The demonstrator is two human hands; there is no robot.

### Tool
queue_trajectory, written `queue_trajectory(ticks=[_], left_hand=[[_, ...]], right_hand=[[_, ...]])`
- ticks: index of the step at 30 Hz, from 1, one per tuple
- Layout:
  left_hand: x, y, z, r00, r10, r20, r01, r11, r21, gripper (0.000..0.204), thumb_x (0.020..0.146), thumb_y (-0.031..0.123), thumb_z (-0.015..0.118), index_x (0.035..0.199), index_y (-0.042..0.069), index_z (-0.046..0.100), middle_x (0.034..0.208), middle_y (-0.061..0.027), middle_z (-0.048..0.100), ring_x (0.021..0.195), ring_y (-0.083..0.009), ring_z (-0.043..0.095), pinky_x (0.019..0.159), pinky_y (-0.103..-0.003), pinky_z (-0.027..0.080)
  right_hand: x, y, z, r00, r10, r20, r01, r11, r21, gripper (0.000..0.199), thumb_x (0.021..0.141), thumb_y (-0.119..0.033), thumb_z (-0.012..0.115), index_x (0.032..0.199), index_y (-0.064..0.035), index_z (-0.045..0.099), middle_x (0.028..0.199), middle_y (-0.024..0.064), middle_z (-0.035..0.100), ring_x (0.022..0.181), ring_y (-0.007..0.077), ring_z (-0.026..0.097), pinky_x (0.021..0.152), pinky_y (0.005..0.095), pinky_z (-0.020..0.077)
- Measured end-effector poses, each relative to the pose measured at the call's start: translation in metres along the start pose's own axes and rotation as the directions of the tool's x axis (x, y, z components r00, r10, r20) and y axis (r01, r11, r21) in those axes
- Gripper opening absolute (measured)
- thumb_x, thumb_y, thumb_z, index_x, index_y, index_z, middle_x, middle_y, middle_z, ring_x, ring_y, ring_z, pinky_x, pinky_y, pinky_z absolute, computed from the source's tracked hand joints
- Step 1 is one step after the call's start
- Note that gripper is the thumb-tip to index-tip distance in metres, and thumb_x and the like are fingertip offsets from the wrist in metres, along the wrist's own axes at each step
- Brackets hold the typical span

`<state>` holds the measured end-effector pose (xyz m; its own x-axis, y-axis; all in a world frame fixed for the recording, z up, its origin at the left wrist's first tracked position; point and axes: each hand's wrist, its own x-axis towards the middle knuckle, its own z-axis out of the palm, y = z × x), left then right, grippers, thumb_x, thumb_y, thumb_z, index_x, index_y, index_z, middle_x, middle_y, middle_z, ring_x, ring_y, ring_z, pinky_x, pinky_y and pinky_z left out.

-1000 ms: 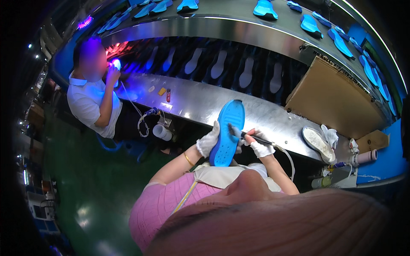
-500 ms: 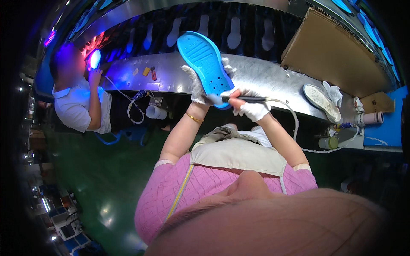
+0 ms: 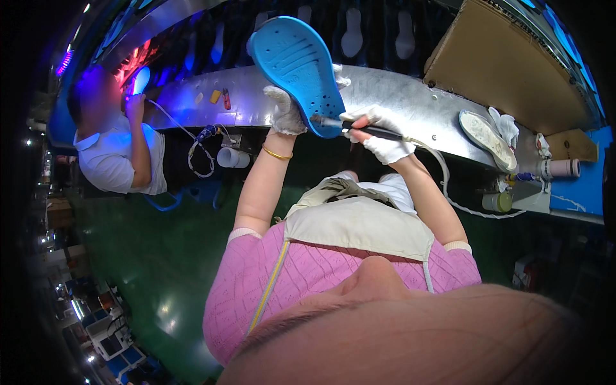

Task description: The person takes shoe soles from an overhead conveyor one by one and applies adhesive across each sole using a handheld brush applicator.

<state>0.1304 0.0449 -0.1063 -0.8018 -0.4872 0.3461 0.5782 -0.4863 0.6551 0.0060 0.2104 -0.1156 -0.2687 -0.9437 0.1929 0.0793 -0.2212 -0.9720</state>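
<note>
A blue shoe sole [image 3: 296, 64] is tilted up above the front edge of the bench, its patterned and holed side facing me. My left hand [image 3: 286, 112], in a whitish glove, is closed around the sole's left edge and lower part; some fingertips show past its right edge. In my gloved right hand [image 3: 385, 142] is a black-handled brush [image 3: 384, 132] with a pale hose [image 3: 441, 170] running from its rear end. The brush's bristles lie at the heel end of the sole and seem to touch it.
A metal bench [image 3: 378, 96] runs across in front, with dark racks of soles behind it. At right are a cardboard box [image 3: 507, 70], a whitish sole [image 3: 486, 140] and a pot [image 3: 497, 202]. A co-worker [image 3: 119, 154] at left holds a glowing sole.
The sole has moved up and tilted, showing its inner face at another angle. My right hand and the brush have shifted slightly, with the bristles now on the heel's left part.
</note>
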Motion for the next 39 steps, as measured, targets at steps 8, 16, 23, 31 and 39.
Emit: queue_trajectory(ticks=[8, 16, 23, 31, 39], left_hand=[[0.012, 0.013, -0.012, 0.972, -0.235, 0.017, 0.209, 0.895, 0.395, 0.112, 0.054, 0.079, 0.058, 0.129, -0.001, 0.041, 0.118, -0.0197, 0.055, 0.104, -0.0287, 0.059, 0.081, -0.037, 0.055], [0.039, 0.014, -0.001, 0.858, -0.433, -0.275, 0.513, 0.709, 0.484, 0.081, 0.074, 0.067, 0.056, 0.119, 0.000, 0.050, 0.097, -0.0166, 0.063, 0.077, -0.0232, 0.066, 0.069, -0.032, 0.057], [0.054, 0.010, 0.005, 0.729, -0.508, -0.459, 0.685, 0.551, 0.476, 0.081, 0.080, 0.065, 0.053, 0.132, 0.003, 0.043, 0.115, -0.0170, 0.056, 0.097, -0.0229, 0.058, 0.083, -0.035, 0.050], [0.048, 0.007, 0.009, 0.759, -0.488, -0.431, 0.649, 0.623, 0.437, 0.068, 0.080, 0.059, 0.059, 0.116, 0.002, 0.055, 0.095, -0.0108, 0.061, 0.078, -0.0164, 0.059, 0.069, -0.028, 0.052], [0.033, 0.026, -0.001, 0.944, -0.176, -0.281, 0.279, 0.879, 0.387, 0.076, 0.080, 0.061, 0.054, 0.125, 0.001, 0.046, 0.115, -0.0161, 0.057, 0.104, -0.0253, 0.058, 0.087, -0.042, 0.051]], right_hand=[[0.014, -0.018, -0.025, 0.899, 0.392, 0.198, -0.392, 0.919, -0.039, 0.012, 0.072, 0.001, 0.066, 0.081, -0.0050, 0.061, 0.084, 0.0059, 0.065, 0.074, 0.0120, 0.061, 0.066, 0.0242, 0.0486], [0.015, -0.028, -0.004, 0.975, -0.022, 0.223, 0.117, 0.899, -0.421, 0.010, 0.072, 0.002, 0.065, 0.079, -0.0042, 0.060, 0.080, 0.0060, 0.061, 0.078, 0.0145, 0.059, 0.070, 0.0271, 0.0485], [0.025, -0.021, -0.018, 0.994, -0.092, 0.066, 0.112, 0.879, -0.464, 0.009, 0.072, 0.001, 0.066, 0.076, -0.0049, 0.060, 0.077, 0.0063, 0.060, 0.071, 0.0135, 0.058, 0.065, 0.0263, 0.0484], [0.032, -0.031, -0.032, 0.997, 0.023, 0.068, -0.004, 0.967, -0.256, 0.014, 0.071, 0.010, 0.058, 0.078, -0.0021, 0.058, 0.079, 0.0065, 0.058, 0.076, 0.0143, 0.058, 0.071, 0.0261, 0.0489], [0.023, -0.038, -0.048, 0.984, 0.117, 0.134, -0.090, 0.977, -0.195, 0.009, 0.075, -0.001, 0.064, 0.080, -0.0024, 0.057, 0.077, 0.0061, 0.060, 0.073, 0.0140, 0.059, 0.071, 0.0276, 0.0478]])
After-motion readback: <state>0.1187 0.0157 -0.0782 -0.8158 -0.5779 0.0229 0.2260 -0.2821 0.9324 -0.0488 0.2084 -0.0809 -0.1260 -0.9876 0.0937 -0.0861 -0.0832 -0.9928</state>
